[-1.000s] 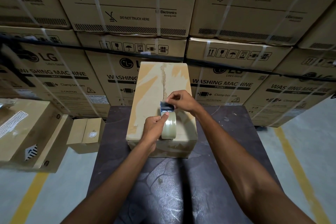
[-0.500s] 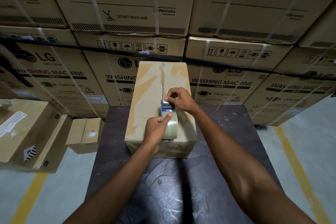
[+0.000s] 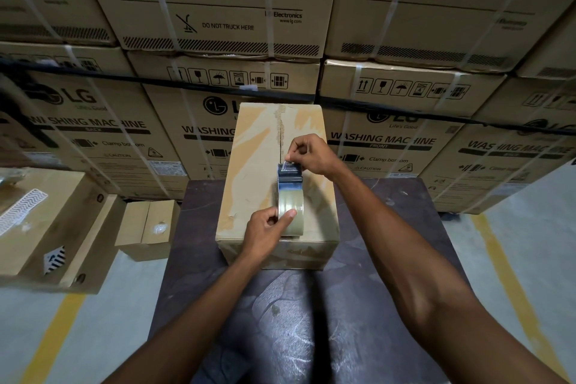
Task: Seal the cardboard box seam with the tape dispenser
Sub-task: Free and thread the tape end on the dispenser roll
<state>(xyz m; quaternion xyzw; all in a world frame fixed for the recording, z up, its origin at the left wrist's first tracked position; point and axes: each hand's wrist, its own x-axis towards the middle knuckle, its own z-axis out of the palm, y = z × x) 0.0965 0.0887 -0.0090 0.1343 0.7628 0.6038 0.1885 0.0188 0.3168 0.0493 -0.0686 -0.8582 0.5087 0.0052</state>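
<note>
A tall cardboard box [image 3: 255,171] stands on a dark table [image 3: 367,305], its top seam [image 3: 282,131] running away from me with torn old tape along it. On the box's top sits a tape dispenser [image 3: 290,196], a blue metal frame carrying a clear tape roll. My left hand [image 3: 265,232] grips the roll at its near side. My right hand [image 3: 308,154] pinches the loose tape end at the dispenser's far tip, over the seam.
Stacked washing-machine cartons [image 3: 386,121] form a wall right behind the table. A large carton [image 3: 46,227] and a small box [image 3: 149,227] sit on the floor at the left. Yellow lines [image 3: 511,290] mark the grey floor on both sides.
My right hand has moved farther along the seam, drawing the tape end away from me. The left hand stays on the roll.
</note>
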